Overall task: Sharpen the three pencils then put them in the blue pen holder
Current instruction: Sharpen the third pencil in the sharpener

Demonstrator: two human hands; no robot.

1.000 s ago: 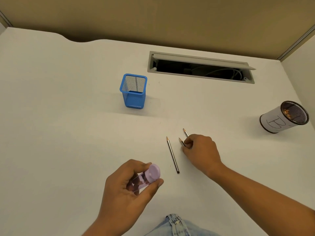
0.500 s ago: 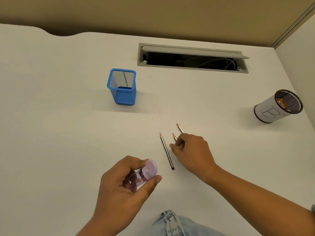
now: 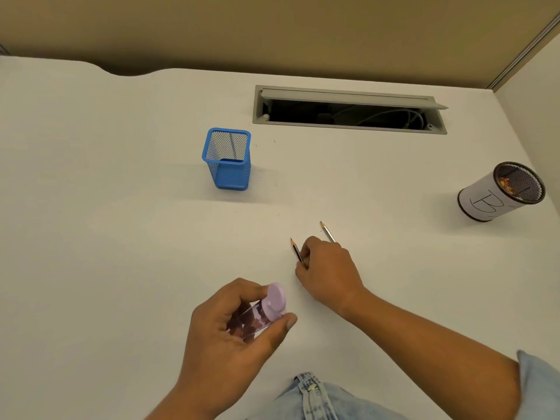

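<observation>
My left hand grips a lilac-capped pencil sharpener with a clear body, low over the near part of the white desk. Just right of it, my right hand rests on the desk with its fingers curled over the pencils. One pencil sticks out from the fingertips towards the far left. A second pencil pokes out behind the knuckles. The third is hidden under the hand. The blue mesh pen holder stands upright farther back and to the left.
A white cylinder marked "B", with a dark mesh top holding shavings, stands at the right. An open grey cable slot runs along the back of the desk. A tan partition lies behind, and my denim-clad lap is below.
My right hand has slid left over the pencils and reached the one that lay apart. The middle pencil's tip is now covered. My left hand still holds the sharpener.
</observation>
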